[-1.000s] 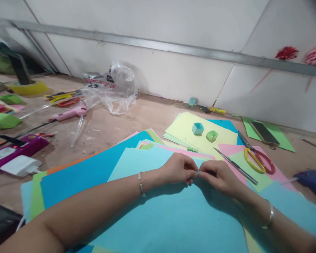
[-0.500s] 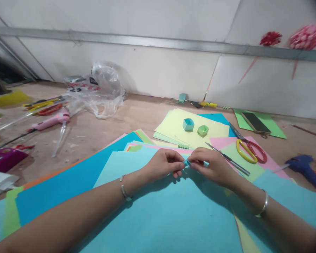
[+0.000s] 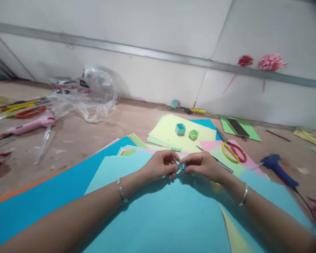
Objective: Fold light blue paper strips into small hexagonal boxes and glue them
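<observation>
Spreading across most of the near view, the brown worktop (image 3: pixel 100 130) runs up to a pale wall with a metal rail. Over its near half lies a fan of coloured paper sheets, and the top one, a big light blue sheet (image 3: pixel 158 211), serves as landmark for everything else. Beyond the light blue sheet's far edge sits a stack of pale yellow sheets (image 3: pixel 171 131), carrying a small blue paper ring (image 3: pixel 180 129) and a small green paper ring (image 3: pixel 193 134) side by side. Far to the left of the blue sheet, against the wall, lies a crumpled clear plastic bag (image 3: pixel 86 95), with a pink glue gun (image 3: pixel 34 124) just in front of it. To the right of the sheet rests a blue glue gun (image 3: pixel 277 169); beyond the sheet's far right corner, yellow- and red-handled scissors (image 3: pixel 233 151) lie on pink and green paper, and a dark phone (image 3: pixel 237 127) lies farther back on a green sheet.

Both forearms reach out over the light blue sheet, each wrist wearing a silver bangle. The left hand (image 3: pixel 160 167) and right hand (image 3: pixel 204 166) meet above the sheet's far edge. Their fingers are pressed together at the tips, pinching a tiny folded blue paper piece (image 3: pixel 182 166) between the two hands, held just above the sheet.
</observation>
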Tool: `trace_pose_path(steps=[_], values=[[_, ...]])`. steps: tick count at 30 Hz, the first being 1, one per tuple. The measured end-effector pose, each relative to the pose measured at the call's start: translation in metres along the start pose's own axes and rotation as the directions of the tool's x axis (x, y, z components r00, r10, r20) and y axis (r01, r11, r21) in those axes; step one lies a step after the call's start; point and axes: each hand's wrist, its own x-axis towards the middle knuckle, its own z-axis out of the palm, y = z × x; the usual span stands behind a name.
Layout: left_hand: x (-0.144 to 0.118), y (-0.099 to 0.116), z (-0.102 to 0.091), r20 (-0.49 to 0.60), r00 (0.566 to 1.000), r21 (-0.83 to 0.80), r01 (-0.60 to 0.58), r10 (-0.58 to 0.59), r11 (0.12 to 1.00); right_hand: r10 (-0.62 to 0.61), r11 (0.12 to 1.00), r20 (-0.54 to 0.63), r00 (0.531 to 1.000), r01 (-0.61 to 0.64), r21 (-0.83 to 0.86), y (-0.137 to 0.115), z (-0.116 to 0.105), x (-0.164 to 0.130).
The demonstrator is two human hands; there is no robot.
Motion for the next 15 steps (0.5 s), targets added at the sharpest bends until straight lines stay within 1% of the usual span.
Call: trace_pose_path(steps=[3,5,7,11,13,15], values=[[0.000,-0.001,0.000,0.005,0.997,-0.009,-0.074,0.074,0.997,0.121,0.985,-0.002,0.993,-0.120,0.127,-0.005,0.006,-0.002],[-0.002,0.000,0.001,0.009,0.993,-0.002,-0.120,0.120,0.993,0.212,0.959,-0.053,0.976,-0.197,0.204,-0.005,0.013,-0.005],[-0.004,0.002,0.002,0.046,0.988,0.032,-0.152,0.150,0.988,0.283,0.938,-0.098,0.954,-0.254,0.236,-0.003,0.021,-0.010],[-0.008,0.005,0.005,0.172,0.965,0.158,-0.224,0.197,0.962,0.326,0.933,-0.168,0.930,-0.289,0.212,0.003,0.035,-0.023],[-0.010,0.006,0.006,0.186,0.955,0.212,-0.270,0.232,0.939,0.322,0.943,-0.216,0.922,-0.292,0.157,0.003,0.041,-0.033],[-0.011,0.007,0.007,0.174,0.952,0.244,-0.291,0.253,0.925,0.302,0.953,-0.268,0.915,-0.296,0.064,0.001,0.045,-0.044]])
